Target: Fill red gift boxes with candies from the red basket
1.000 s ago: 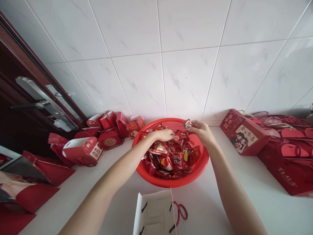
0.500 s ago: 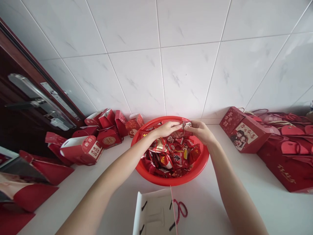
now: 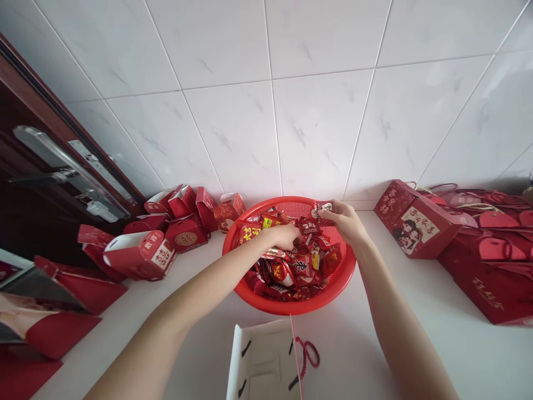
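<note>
Right hand (image 3: 345,222) at the rim, left hand (image 3: 286,238) dipped into a red basket (image 3: 291,307)
The right pinches a white-labelled red packet (image 3: 320,209) at one o'clock; the left curls among glossy red packets (image 3: 302,265) near centre, grip unclear.

Left hand (image 3: 287,237): bare, rounded across the back, its fingertips hidden!
Left arm (image 3: 195,300): bare as well, slim near the hand, wider beyond the elbow.
Right hand (image 3: 345,221): bare, slender-fingered, neat and narrow!
Right arm (image 3: 391,294): bare again, smooth, broadening right to the lower edge.
</note>
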`<state>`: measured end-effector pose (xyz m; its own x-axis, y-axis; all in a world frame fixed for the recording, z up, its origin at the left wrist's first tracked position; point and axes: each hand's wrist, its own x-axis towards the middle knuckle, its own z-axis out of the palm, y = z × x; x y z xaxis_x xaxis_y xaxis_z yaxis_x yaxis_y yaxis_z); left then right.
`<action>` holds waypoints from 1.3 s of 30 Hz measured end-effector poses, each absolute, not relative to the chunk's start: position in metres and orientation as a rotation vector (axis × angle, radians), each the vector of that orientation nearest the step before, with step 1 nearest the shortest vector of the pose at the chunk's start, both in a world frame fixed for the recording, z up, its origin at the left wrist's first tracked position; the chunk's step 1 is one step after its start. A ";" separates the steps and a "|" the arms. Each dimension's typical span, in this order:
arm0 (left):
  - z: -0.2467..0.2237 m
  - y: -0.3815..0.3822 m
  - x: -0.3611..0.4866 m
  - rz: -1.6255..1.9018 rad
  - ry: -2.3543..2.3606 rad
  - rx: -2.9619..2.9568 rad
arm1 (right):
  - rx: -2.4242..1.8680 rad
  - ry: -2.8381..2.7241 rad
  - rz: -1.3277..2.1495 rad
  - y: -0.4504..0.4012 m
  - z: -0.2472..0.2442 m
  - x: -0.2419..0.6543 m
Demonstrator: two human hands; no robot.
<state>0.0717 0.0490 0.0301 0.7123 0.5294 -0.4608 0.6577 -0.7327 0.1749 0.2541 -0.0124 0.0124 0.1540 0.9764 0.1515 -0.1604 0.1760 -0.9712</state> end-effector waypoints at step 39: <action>0.037 0.037 0.084 -0.538 1.277 2.732 | -1.015 -1.006 1.035 -0.012 0.013 0.253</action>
<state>0.0843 0.0367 0.0370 0.5913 0.7289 -0.3452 0.7564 -0.6497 -0.0762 0.2530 -0.0123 0.0129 0.2018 0.9667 0.1571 -0.1847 0.1951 -0.9632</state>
